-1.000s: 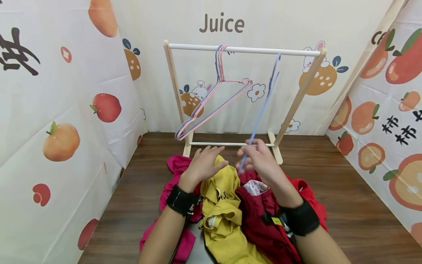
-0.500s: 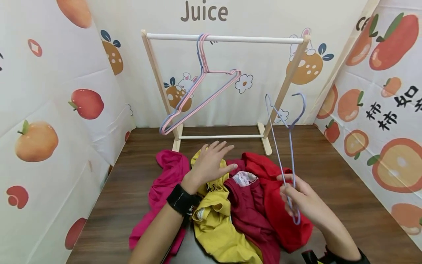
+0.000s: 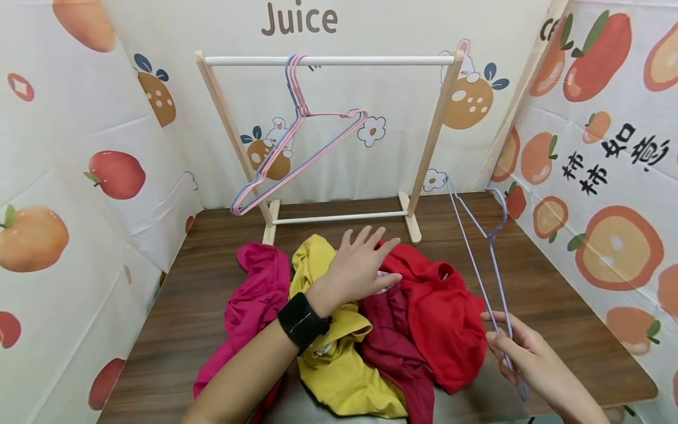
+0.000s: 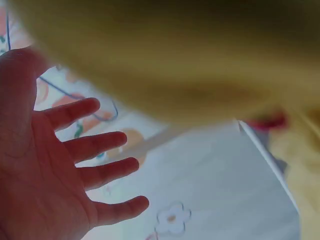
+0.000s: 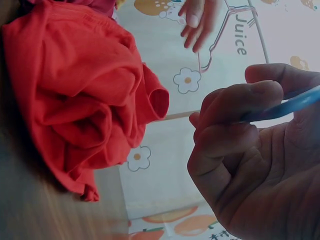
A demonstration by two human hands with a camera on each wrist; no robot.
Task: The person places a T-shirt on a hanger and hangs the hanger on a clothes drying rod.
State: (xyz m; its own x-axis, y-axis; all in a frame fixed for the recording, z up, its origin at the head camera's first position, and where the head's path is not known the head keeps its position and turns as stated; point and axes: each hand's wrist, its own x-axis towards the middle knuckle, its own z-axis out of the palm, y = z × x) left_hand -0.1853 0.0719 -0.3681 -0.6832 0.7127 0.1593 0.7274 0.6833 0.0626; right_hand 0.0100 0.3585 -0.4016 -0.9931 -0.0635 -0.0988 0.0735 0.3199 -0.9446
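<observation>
My right hand [image 3: 529, 359] grips a light purple clothes hanger [image 3: 497, 277] by one end, its hook pointing away from me, just right of the red garment [image 3: 442, 312]. In the right wrist view the curled fingers [image 5: 220, 110] wrap the hanger's bar [image 5: 290, 106]. My left hand [image 3: 357, 268] hovers with spread fingers over the clothes, nearest the dark red garment [image 3: 394, 335] and the yellow garment [image 3: 339, 377]. The left wrist view shows its palm [image 4: 45, 180] holding nothing, with yellow cloth [image 4: 200, 65] close to the camera.
A wooden rack [image 3: 436, 129] with a white bar [image 3: 381, 60] stands at the back of the table [image 3: 175, 330]. Pink and blue hangers [image 3: 296, 126] hang from its bar. A magenta garment [image 3: 259, 294] lies on the left. Fruit-print cloth walls [image 3: 598, 176] enclose the table.
My right hand has brought the purple hanger from the rack's bar down to the right, past the red garment. The left hand has shifted right over the clothes. The head view has turned right.
</observation>
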